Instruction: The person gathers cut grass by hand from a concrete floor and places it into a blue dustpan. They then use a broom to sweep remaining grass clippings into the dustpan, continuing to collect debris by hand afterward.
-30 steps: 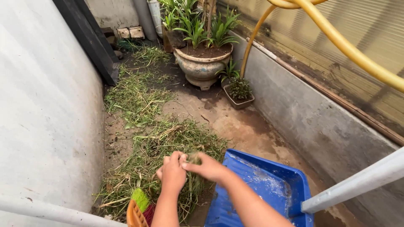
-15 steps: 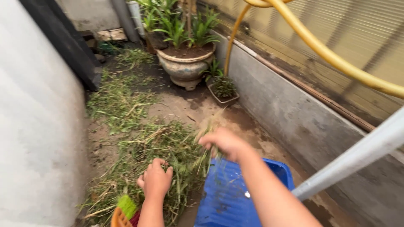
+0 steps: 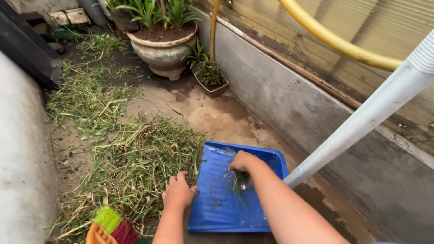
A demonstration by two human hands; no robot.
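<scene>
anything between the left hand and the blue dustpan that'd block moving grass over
Nothing visible does. The left hand rests on the pile of cut green grass, right beside the blue plastic dustpan, whose near edge lies open toward the pile.

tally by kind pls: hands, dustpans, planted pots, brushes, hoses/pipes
Hands: 2, left hand on the grass clippings, right hand in the blue dustpan
Dustpans: 1
Planted pots: 2, large round pot, small pot
Brushes: 1, brush
Hoses/pipes: 2, yellow hose, white pipe
Total: 8

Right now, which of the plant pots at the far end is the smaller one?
The low dark planter against the concrete wall. It sits right of the big round pale pot, which is taller and far wider.
</scene>
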